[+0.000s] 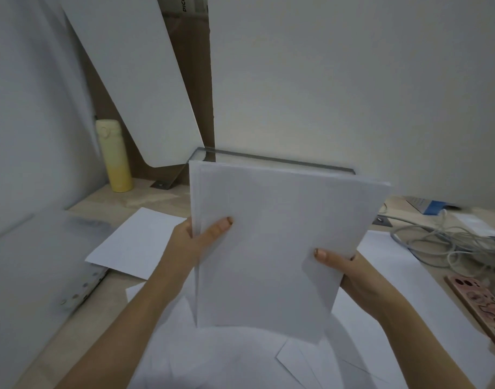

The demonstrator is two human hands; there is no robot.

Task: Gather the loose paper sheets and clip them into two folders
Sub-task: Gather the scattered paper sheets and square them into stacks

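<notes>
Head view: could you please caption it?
Left hand and right hand hold a paper stack upright over loose sheets on the desk.

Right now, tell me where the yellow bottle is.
Head view: the yellow bottle stands upright at the far-left back of the desk, left of the leaning white board.

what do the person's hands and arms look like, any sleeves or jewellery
Both forearms are bare to the frame edge, with no sleeve in view. The left hand and right hand show no ring, watch or bracelet. Both thumbnails carry what looks like brownish-gold polish.
</notes>
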